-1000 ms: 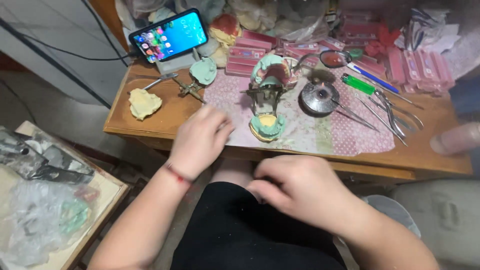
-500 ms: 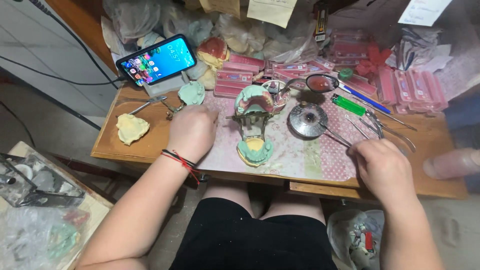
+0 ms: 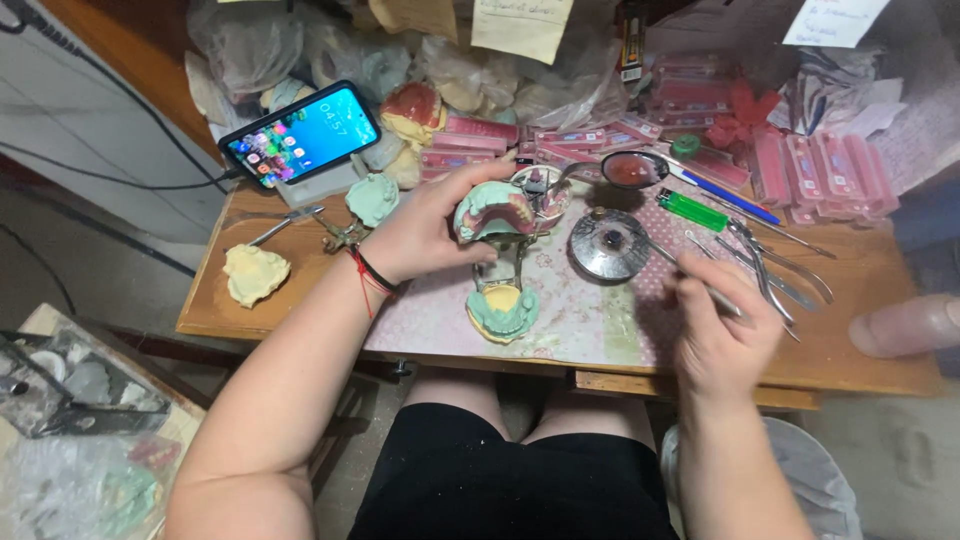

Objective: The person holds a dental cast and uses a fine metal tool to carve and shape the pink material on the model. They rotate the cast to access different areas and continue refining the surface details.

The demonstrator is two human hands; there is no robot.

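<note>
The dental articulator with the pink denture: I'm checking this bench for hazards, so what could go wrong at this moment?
The left hand tips the articulator's upper part back, with the pink denture on it; a slip might knock teeth out of the wax. The right hand brings a thin metal instrument beside the small round burner, so fingers could get burnt if it is lit. The green lighter lies near that burner.

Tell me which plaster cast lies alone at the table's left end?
The pale yellow cast; the green ones sit nearer the phone and the left hand.
</note>
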